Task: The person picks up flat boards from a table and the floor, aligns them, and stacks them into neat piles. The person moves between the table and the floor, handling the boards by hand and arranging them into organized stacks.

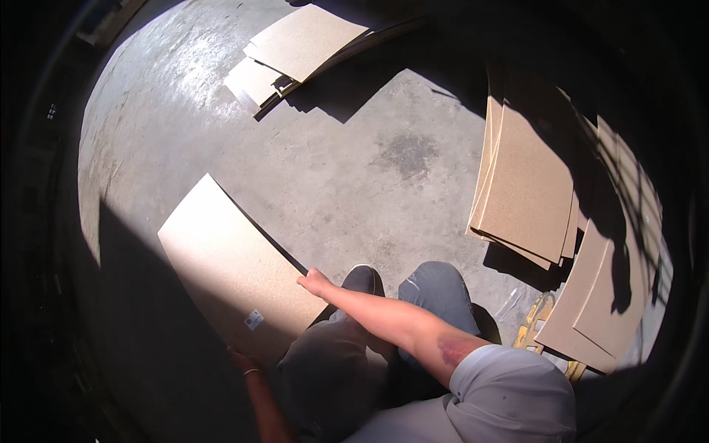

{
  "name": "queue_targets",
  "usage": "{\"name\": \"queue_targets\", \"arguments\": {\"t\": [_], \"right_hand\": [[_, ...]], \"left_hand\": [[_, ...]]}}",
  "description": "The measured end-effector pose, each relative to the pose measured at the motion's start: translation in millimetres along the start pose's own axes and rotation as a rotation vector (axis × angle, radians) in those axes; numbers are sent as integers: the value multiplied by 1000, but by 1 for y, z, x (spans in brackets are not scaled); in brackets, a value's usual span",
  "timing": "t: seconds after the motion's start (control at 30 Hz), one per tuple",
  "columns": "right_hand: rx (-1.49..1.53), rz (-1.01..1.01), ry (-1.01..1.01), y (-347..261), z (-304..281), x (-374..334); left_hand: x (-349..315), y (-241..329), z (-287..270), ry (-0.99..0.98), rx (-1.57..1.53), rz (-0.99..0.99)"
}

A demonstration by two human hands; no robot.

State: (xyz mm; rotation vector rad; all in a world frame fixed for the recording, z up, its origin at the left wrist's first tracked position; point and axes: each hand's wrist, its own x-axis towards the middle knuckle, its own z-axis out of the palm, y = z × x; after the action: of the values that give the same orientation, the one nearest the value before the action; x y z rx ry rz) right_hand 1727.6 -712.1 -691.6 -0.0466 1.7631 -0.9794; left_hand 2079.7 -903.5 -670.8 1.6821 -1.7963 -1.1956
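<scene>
A pale flat particleboard panel (229, 255) slants across the left of the head view, its lower part in shadow. A small white label (253, 319) sticks to it near the lower end. My right hand (315, 282) reaches across my body and is closed on the panel's right edge, thumb on top. Down in the shade, my left hand (242, 362) grips the opposite edge near the lower corner; its fingers are mostly hidden. Beside the panel are my bent knees and a dark shoe (363, 280).
Stacked boards (303, 40) lie on the concrete floor (347, 170) at the far left. Another brown board stack (524, 177) stands to the right, with larger boards (602, 288) beyond it. Near these is a yellow metal frame (533, 321). Strong sunlight and deep shadow divide the floor.
</scene>
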Motion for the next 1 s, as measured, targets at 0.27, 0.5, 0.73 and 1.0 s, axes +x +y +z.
{"name": "queue_targets", "arguments": {"t": [0.27,0.5,0.73,1.0], "right_hand": [[76,-125,274,-37,-70,-69],[535,-528,967,8,-195,-114],[558,-297,1289,72,-349,-235],[309,-192,1624,152,-498,-320]], "left_hand": [[-12,74,34,209,466,337],[-55,247,200,-359,-266,371],[-155,415,371,-701,-206,435],[-298,435,507,-973,-99,576]]}}
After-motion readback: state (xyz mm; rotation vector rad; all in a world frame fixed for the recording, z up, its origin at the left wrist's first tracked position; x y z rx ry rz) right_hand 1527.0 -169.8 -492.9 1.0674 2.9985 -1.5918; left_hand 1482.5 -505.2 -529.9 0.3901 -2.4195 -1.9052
